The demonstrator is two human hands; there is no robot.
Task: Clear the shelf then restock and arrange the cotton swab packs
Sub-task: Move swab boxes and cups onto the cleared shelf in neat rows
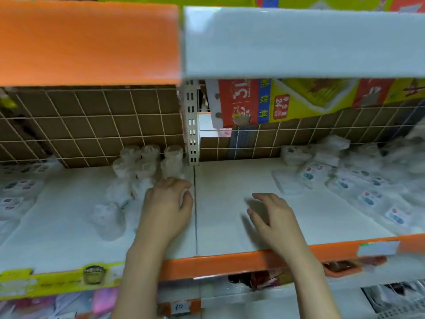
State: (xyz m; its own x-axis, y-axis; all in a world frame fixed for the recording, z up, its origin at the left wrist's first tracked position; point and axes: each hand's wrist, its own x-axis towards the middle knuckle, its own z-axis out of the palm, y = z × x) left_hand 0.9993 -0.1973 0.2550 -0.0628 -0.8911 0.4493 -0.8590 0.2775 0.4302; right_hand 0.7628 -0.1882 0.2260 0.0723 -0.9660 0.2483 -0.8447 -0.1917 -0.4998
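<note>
- Head view: a white shelf (230,226) with an orange front edge runs across the frame, split by a seam near the middle, with a wire grid back panel (92,125) behind it.
- The left hand (169,203) reaches over the shelf just left of the seam, fingers curled down; something white shows under the fingertips, but the blur leaves it unclear whether the grip is clamped on it, so I cannot tell.
- The right hand (270,215) hovers above the bare right half of the shelf, fingers spread and relaxed, grip apart and holding nothing.
- Round cotton swab packs (147,164) stand clustered at the back left of the seam, just beyond the left hand (some upright against the grid, a few more loosely placed toward the front).
- Flat cotton swab packs (345,178) with small coloured labels lie piled at the shelf's right end, well apart from the right hand.
- More flat labelled packs (18,187) lie at the far left.
- A red and yellow carton (276,100) sits behind the grid, upper right.
</note>
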